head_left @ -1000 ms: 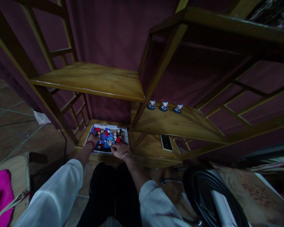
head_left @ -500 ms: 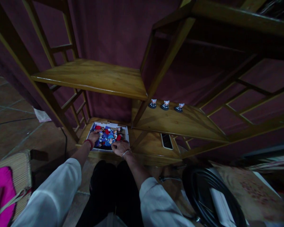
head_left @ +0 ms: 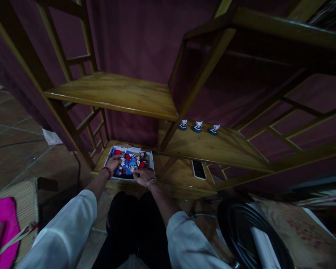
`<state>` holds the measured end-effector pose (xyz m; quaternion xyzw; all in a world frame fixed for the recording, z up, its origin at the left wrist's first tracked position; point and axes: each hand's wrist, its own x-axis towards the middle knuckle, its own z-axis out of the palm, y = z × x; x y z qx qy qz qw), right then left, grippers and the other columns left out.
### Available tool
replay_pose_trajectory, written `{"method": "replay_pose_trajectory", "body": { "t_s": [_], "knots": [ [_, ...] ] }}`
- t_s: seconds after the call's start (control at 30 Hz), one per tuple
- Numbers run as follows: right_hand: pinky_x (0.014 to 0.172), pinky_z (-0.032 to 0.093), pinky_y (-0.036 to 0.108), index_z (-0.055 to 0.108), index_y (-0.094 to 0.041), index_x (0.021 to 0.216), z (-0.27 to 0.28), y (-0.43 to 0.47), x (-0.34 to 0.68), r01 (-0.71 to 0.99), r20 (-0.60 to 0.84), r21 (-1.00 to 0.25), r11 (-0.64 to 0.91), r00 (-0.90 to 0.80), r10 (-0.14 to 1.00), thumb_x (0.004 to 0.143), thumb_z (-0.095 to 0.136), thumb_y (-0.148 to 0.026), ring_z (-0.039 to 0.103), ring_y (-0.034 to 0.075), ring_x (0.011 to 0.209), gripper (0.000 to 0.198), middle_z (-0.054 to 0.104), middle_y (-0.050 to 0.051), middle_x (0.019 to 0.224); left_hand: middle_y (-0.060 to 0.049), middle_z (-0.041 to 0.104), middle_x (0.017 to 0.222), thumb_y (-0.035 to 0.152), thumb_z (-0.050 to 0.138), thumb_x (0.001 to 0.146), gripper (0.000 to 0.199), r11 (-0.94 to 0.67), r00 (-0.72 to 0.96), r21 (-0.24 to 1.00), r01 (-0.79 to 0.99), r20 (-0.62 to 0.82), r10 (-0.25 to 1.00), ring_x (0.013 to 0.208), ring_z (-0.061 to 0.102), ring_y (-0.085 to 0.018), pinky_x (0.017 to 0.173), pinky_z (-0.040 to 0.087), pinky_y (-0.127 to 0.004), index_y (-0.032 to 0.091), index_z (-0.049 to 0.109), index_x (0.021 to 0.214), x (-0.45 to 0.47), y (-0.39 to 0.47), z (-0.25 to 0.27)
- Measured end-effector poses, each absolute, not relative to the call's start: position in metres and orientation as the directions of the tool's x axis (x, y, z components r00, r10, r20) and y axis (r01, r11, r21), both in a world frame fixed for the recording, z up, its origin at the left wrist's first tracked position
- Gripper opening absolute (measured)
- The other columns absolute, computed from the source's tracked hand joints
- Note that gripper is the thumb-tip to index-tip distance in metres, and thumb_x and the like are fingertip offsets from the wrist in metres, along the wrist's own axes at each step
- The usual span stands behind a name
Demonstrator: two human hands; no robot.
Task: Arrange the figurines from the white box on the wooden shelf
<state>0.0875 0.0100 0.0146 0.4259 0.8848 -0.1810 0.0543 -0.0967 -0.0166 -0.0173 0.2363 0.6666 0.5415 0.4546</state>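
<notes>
A shallow white box (head_left: 152, 158) on the low shelf holds many small figurines (head_left: 128, 157) in blue, red and white, crowded together. My left hand (head_left: 112, 163), with a red bead bracelet, reaches over the box's left side. Its fingers stretch out onto the figurines, apart, with nothing visible held. At the box's front right, my right hand (head_left: 143, 176) wears a thin bracelet and has its fingers curled together. They are right beside a blue-capped figurine (head_left: 132, 167); what lies between the fingertips is hidden.
Three small figurines on dark bases, the middle one (head_left: 197, 127) among them, line the right shelf (head_left: 212, 147). A phone (head_left: 198, 169) lies on the lower board. An upper shelf (head_left: 114, 91) overhangs the box. Black coiled tubing (head_left: 226, 228) sits at lower right, a woven seat (head_left: 25, 201) at left.
The whole view has shifted slightly, with the shelves appearing a little further right. Both hands stay in the box, nearly in the same places.
</notes>
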Motion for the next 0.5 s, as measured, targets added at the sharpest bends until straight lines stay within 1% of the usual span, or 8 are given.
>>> {"method": "replay_pose_trajectory", "body": {
  "t_s": [0.13, 0.23, 0.4, 0.5],
  "knots": [
    [0.084, 0.036, 0.027, 0.060, -0.038, 0.097, 0.016, 0.010, 0.087, 0.775, -0.260, -0.272, 0.570, -0.629, 0.732, 0.079, 0.040, -0.037, 0.056, 0.013, 0.095, 0.028, 0.063, -0.008, 0.101, 0.005, 0.049, 0.057, 0.013, 0.052, 0.054, 0.041, 0.297, -0.410, 0.929, -0.220, -0.364, 0.836, 0.049, 0.044, -0.005, 0.049, 0.039, -0.018, 0.014, 0.061, 0.093, -0.097, -0.018, -0.015],
    [0.084, 0.036, 0.027, 0.061, -0.037, 0.097, 0.016, 0.011, 0.087, 0.766, -0.248, -0.284, 0.577, -0.640, 0.727, 0.078, 0.040, -0.038, 0.056, 0.013, 0.095, 0.028, 0.064, -0.007, 0.100, 0.003, 0.051, 0.058, 0.015, 0.053, 0.055, 0.038, 0.288, -0.375, 0.928, -0.235, -0.360, 0.854, 0.050, 0.047, -0.006, 0.051, 0.041, -0.019, 0.013, 0.061, 0.092, -0.095, -0.020, -0.012],
    [0.084, 0.037, 0.028, 0.061, -0.037, 0.097, 0.014, 0.011, 0.089, 0.752, -0.220, -0.294, 0.590, -0.654, 0.724, 0.078, 0.040, -0.037, 0.056, 0.013, 0.095, 0.028, 0.064, -0.006, 0.099, -0.001, 0.059, 0.068, 0.018, 0.052, 0.058, 0.037, 0.363, -0.278, 0.913, -0.189, -0.404, 0.871, 0.058, 0.054, -0.009, 0.053, 0.042, -0.020, 0.014, 0.058, 0.094, -0.091, -0.020, -0.007],
    [0.083, 0.037, 0.027, 0.061, -0.037, 0.096, 0.015, 0.010, 0.089, 0.762, -0.230, -0.282, 0.583, -0.644, 0.730, 0.078, 0.039, -0.036, 0.056, 0.013, 0.094, 0.028, 0.064, -0.007, 0.099, 0.001, 0.057, 0.066, 0.017, 0.050, 0.062, 0.035, 0.386, -0.310, 0.908, -0.164, -0.419, 0.853, 0.055, 0.052, -0.007, 0.052, 0.040, -0.018, 0.015, 0.056, 0.097, -0.089, -0.018, -0.009]
  ]
}}
